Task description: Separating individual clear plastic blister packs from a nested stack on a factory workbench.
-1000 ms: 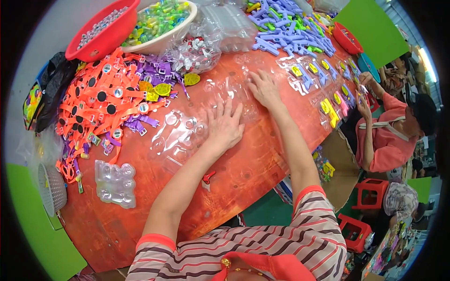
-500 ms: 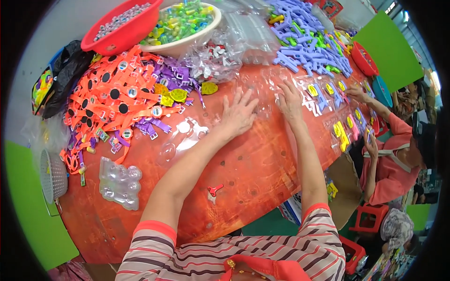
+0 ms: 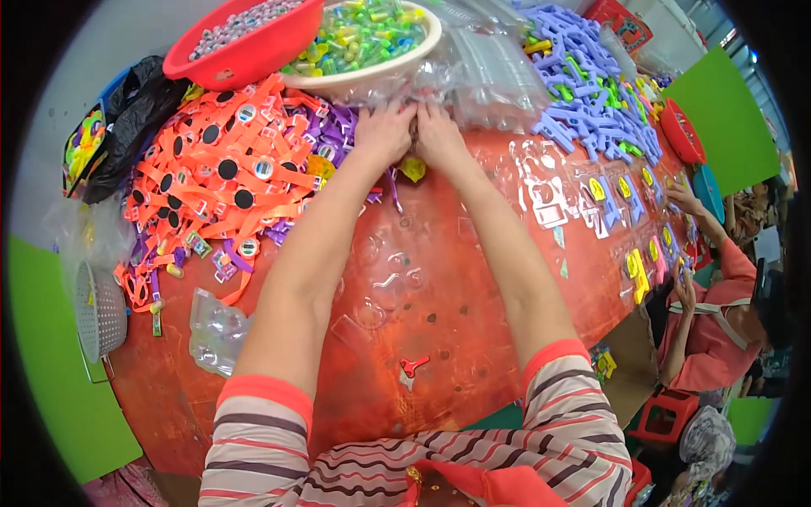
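Left hand [image 3: 382,137] and right hand [image 3: 438,139] have both moved to the far side of the worktop [image 3: 481,397] since the earlier frame, away from the clear moulded trays [image 3: 390,277] they were lying over. We now find them side by side at a crumpled clear bag [image 3: 429,78], which sits at the far middle, just to the near side of the cream basin [image 3: 365,80]. Fingers of both hands point away from the wearer and are bent into the plastic; their tips are hidden, so we cannot tell whether they grip the bag or only press on it. We judge that the two-handed approach suits a limp wrapping, one hand steadying what the other works. A yellow piece [image 3: 412,169] lies just on the near side of the hands. We note that the loose small parts stand in the cream basin and the red basin [image 3: 253,68], presumably so that they do not roll, while orange watches [image 3: 215,165] at left and lavender toy pistols [image 3: 591,89] at far right are simply heaped, being less likely to stray. Trays lie flat in the middle, between both heaps, which we consider a placement for easy reach from either side.
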The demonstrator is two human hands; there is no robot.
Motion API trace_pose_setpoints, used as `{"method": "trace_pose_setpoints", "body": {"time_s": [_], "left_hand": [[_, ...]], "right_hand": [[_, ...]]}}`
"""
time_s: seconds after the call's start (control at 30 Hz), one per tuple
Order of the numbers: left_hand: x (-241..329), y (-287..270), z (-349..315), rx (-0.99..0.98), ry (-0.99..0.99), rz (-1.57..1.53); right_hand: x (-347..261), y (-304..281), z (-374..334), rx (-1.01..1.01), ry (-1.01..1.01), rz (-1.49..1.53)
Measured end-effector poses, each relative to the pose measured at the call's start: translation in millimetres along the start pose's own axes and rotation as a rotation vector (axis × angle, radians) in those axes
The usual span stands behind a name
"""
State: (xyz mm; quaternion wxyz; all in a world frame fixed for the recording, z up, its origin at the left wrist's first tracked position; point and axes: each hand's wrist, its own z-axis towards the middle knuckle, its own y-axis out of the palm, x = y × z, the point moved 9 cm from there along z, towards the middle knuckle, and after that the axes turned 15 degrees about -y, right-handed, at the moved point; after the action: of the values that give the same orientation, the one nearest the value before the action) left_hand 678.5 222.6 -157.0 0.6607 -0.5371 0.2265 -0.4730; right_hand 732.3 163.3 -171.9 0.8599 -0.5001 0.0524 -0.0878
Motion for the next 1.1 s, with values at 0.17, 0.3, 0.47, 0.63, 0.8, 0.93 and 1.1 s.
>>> {"method": "trace_pose_setpoints", "body": {"time_s": [0.17,0.3,0.47,0.63,0.8,0.93,1.1], "left_hand": [[0.0,18.1,21.6,-0.156,-0.009,-0.011],[-23.6,3.6,8.0,-0.119,0.157,-0.339],[-4.5,-31.6,-21.8,-0.292,0.095,-0.893],[-19.9,-68.3,-82.8,-0.150,-0.002,-0.815],[-17.9,-83.8,-143.1,-0.249,0.004,-0.773],[-13.3,-99.4,-182.6,-0.278,0.138,-0.684],[17.7,-108.7,-198.1,-0.285,0.268,-0.712]], "right_hand": [[23.7,7.2,6.2,-0.079,-0.048,0.046],[-14.2,-44.1,-12.0,-0.017,-0.062,0.103],[-46.3,-37.8,-64.9,0.011,-0.167,0.098],[-80.5,-39.0,-61.0,-0.104,-0.151,-0.076],[-72.2,-19.3,-62.2,-0.193,-0.072,0.044],[-19.4,-84.7,-92.7,0.124,0.312,0.459],[58.9,-141.4,-191.3,0.327,0.519,0.517]]}}
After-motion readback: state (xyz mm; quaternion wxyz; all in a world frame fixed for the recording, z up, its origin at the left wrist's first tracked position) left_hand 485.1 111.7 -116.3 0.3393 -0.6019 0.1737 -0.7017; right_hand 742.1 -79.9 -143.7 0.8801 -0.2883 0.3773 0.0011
